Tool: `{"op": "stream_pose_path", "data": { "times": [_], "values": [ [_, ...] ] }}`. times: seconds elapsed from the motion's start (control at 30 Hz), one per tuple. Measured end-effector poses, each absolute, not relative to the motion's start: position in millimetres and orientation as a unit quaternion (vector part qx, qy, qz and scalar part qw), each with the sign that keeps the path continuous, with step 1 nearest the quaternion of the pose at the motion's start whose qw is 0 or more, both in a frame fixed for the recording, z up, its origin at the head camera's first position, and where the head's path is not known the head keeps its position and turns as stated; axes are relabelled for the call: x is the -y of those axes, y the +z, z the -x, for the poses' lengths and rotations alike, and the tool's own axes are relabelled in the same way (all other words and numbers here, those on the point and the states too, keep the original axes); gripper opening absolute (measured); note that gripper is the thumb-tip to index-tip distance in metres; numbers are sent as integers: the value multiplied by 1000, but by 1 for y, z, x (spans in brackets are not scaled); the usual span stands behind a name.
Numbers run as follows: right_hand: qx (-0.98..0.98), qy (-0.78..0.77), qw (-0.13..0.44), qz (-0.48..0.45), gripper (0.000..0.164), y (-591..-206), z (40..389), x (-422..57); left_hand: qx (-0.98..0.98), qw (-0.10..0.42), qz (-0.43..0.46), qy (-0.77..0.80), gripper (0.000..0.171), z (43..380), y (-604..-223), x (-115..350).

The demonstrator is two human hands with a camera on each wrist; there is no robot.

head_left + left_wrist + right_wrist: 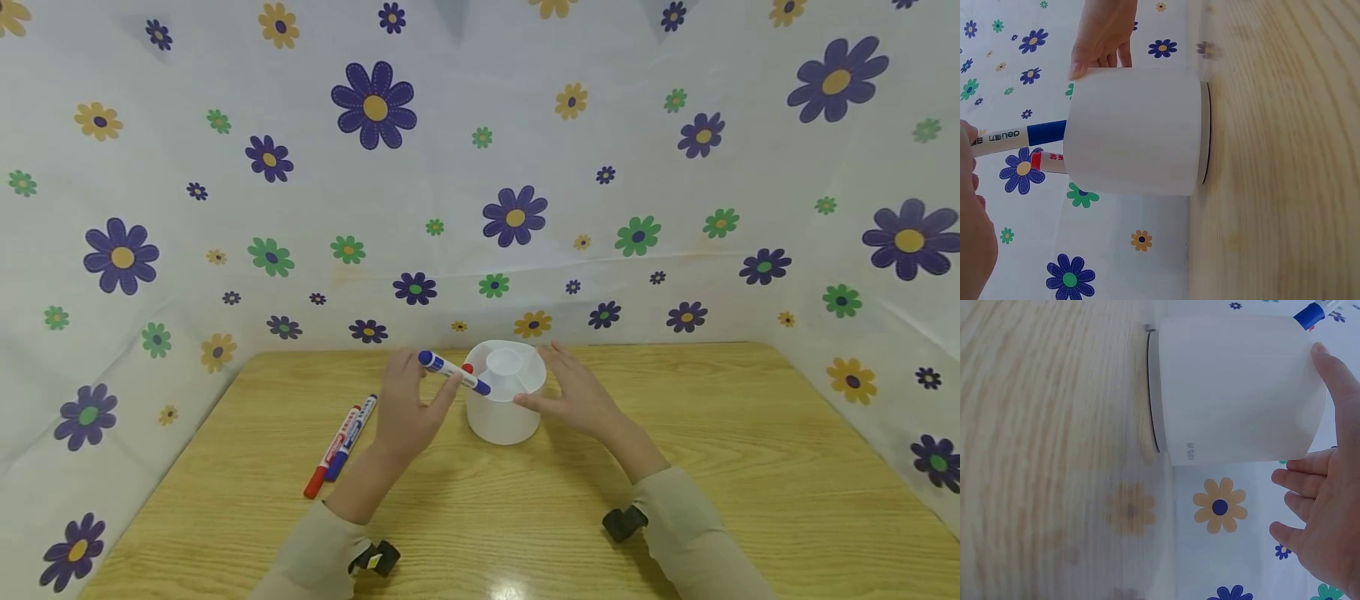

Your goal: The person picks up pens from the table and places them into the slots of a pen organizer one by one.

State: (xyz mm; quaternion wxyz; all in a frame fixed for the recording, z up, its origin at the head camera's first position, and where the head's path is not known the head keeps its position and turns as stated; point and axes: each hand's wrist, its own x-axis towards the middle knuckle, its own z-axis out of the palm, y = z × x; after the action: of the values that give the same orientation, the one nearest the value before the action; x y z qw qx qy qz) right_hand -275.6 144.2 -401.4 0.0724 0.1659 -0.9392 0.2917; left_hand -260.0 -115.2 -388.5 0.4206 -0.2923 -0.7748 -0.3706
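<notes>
A white round pen holder [502,419] with divided compartments stands upright on the table. My left hand [407,408] pinches a blue-capped whiteboard marker [450,370] between thumb and fingers, tilted, its lower blue end at the holder's rim. In the left wrist view that blue end [1046,132] overlaps the rim; whether it is inside cannot be told. A red-ended marker [1054,162] sticks out of the holder, the rest of it hidden by the wall. My right hand [577,393] holds the holder's right side near the top, thumb at the near rim and fingers behind.
Left of the left hand, a red marker [333,450] and a blue marker [352,437] lie side by side on the wooden table [675,400]. A white flowered cloth [450,167] hangs behind the table and along its sides.
</notes>
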Motion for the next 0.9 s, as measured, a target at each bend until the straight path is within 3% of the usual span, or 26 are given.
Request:
{"op": "stream_pose_path", "data": {
  "times": [0.23,0.5,0.9],
  "values": [
    [938,293,72,-168,89,-401,274,-145,791,416,293,-341,28,258,-390,114],
    [938,291,72,-172,88,-401,272,-146,818,385,291,-313,20,255,-390,113],
    [939,291,66,-169,89,-401,274,-146,821,379,299,-303,15,252,-387,113]
  ]
}}
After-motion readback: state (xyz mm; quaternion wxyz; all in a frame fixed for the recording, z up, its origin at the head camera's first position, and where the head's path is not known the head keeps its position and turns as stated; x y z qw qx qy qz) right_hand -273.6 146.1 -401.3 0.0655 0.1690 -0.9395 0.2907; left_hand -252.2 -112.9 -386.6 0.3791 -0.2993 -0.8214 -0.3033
